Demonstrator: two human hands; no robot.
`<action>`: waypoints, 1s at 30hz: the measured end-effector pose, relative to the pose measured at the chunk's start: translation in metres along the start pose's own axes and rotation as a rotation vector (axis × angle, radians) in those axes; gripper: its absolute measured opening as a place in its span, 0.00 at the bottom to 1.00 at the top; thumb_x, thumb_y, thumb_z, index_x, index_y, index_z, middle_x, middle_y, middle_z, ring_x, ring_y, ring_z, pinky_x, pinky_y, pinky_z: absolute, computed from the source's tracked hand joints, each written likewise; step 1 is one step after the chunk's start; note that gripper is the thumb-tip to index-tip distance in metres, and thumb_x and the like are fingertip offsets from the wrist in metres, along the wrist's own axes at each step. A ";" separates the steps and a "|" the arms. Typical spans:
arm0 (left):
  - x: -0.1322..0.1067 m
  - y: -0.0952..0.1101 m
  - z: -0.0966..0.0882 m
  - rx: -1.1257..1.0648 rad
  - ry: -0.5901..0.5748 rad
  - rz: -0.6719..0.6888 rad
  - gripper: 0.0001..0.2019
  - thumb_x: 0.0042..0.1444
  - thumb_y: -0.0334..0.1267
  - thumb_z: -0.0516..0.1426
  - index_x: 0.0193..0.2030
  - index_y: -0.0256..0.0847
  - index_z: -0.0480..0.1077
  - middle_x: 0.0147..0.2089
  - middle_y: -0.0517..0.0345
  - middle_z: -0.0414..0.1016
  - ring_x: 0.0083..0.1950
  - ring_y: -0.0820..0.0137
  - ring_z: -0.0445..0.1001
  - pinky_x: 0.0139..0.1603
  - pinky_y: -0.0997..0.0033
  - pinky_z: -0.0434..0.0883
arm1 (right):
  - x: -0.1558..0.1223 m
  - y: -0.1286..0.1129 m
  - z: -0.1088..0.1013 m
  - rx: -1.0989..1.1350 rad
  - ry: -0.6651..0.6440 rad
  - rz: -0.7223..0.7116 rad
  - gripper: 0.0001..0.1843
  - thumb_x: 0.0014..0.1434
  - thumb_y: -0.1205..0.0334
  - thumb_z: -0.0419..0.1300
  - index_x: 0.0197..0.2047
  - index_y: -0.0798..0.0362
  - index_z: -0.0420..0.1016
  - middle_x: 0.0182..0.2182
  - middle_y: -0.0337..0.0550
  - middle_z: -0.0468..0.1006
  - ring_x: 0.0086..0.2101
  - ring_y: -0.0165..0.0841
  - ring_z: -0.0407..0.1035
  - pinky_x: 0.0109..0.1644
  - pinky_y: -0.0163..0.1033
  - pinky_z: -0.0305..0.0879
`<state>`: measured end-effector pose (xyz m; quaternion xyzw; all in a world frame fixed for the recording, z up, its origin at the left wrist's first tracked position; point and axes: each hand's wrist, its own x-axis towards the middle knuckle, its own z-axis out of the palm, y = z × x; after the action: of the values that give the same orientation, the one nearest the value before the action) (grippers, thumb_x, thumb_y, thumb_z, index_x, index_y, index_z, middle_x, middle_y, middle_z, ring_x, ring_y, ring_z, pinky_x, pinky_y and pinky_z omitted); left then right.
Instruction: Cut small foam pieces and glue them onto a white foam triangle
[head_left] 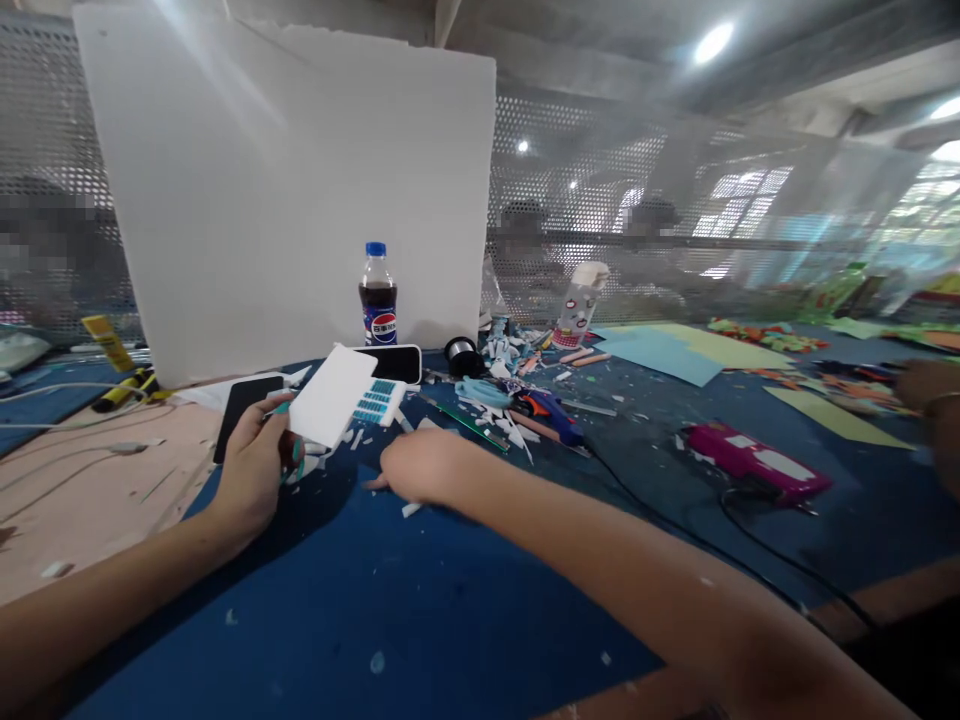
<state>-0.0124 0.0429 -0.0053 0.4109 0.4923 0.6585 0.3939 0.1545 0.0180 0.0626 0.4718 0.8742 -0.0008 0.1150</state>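
Note:
My left hand (259,455) is closed on a white board piece (334,397), which it holds tilted above the table. Teal bits show at its fingers. Just to the right of the board is a white piece with rows of teal strips (379,402); whether the two are joined I cannot tell. My right hand (420,465) is low over the blue table (420,600), fingers curled down and mostly hidden behind the hand. What it holds, if anything, does not show. Small white scraps (411,509) lie beside it.
A large white panel (292,200) stands behind a cola bottle (379,300). Phones (244,408), a wire spool (463,356), a blue glue gun (559,418), a tumbler (580,308), coloured paper (664,352) and a magenta device (757,460) with cords lie around. Another person's arm (934,400) is at right.

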 end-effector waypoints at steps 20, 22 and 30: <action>-0.001 0.006 0.004 -0.039 0.061 -0.034 0.16 0.42 0.36 0.58 0.41 0.38 0.69 0.16 0.68 0.63 0.15 0.78 0.59 0.13 0.82 0.56 | -0.022 -0.019 0.059 0.046 0.300 0.055 0.18 0.67 0.57 0.50 0.34 0.60 0.73 0.23 0.48 0.73 0.22 0.35 0.70 0.20 0.34 0.58; -0.001 0.007 0.004 -0.042 0.068 -0.037 0.16 0.41 0.36 0.59 0.40 0.38 0.69 0.15 0.68 0.63 0.15 0.78 0.59 0.13 0.82 0.56 | -0.021 -0.017 0.055 0.076 0.270 -0.024 0.16 0.67 0.59 0.50 0.35 0.57 0.75 0.25 0.47 0.75 0.24 0.35 0.71 0.22 0.35 0.59; -0.002 0.006 0.004 -0.044 0.051 -0.019 0.14 0.43 0.34 0.58 0.40 0.39 0.68 0.15 0.68 0.62 0.14 0.77 0.59 0.13 0.80 0.55 | 0.007 0.066 0.024 0.226 0.461 0.417 0.29 0.69 0.53 0.40 0.32 0.59 0.77 0.26 0.52 0.75 0.27 0.35 0.70 0.28 0.37 0.58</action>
<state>-0.0082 0.0412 0.0011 0.3806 0.4915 0.6756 0.3964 0.2100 0.0581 0.0446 0.6382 0.7561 0.0325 -0.1412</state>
